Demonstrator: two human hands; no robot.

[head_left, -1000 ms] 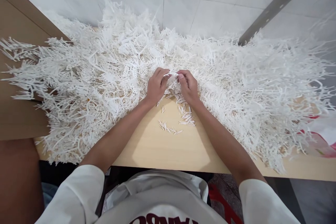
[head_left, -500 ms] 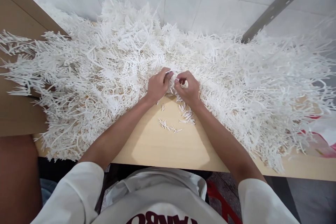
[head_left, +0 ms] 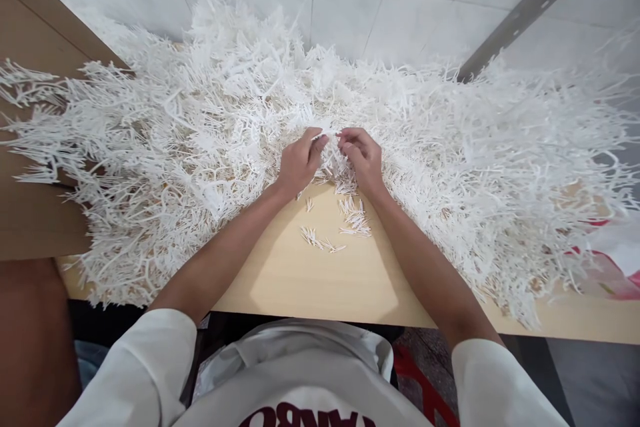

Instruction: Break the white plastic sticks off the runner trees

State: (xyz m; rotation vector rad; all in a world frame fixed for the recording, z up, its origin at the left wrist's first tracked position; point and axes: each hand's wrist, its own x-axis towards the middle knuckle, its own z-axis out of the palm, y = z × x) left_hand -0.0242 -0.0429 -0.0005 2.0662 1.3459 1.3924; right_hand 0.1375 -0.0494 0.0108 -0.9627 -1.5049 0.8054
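Observation:
A large heap of thin white branching plastic pieces (head_left: 210, 100) spreads across the wooden table (head_left: 320, 283). At its front middle, my left hand (head_left: 301, 160) is closed, thumb against fingers, on a small white piece. Just right of it, my right hand (head_left: 364, 155) has its thumb and index finger bent together at the same white bit between the hands; whatever it grips is too small to make out. Below the hands, short white sticks (head_left: 356, 219) lie loose, with another small group (head_left: 317, 239) nearer the table's front edge.
Brown cardboard (head_left: 40, 213) stands at the left, beside a person's bare limb (head_left: 35, 333). A tiled wall (head_left: 350, 7) and a metal post (head_left: 530, 10) are behind the heap. A clear and red plastic bag (head_left: 607, 267) lies at the right.
My right hand has shifted slightly right and its fingers have changed their bend, leaving a wider space between the hands. My left hand has hardly moved.

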